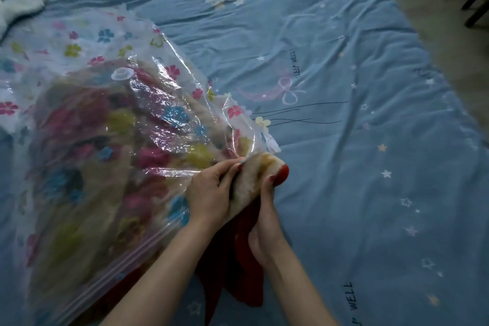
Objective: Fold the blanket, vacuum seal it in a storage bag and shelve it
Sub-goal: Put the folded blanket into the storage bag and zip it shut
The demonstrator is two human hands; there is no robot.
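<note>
Blanket (254, 180): tan-and-red corner sticks out of the bag (105, 140) mouth at its right edge; the rest lies inside the clear flowered plastic. Right hand (264, 219) curled under the corner, gripping it. Left hand (211, 193) grips the bag rim beside it, fingertips touching the blanket. Both forearms reach in from below. Zip strip (105, 278) runs along the bag's near edge. Valve (121, 73) on top, farther back. Bag lies on the left of the blue sheet (370, 140); sheet to the right is bare. White cloth (23, 0) at far left.

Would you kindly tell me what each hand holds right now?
Left hand: pinches clear flowered plastic storage bag.
Right hand: grips fuzzy beige-and-red blanket.
</note>
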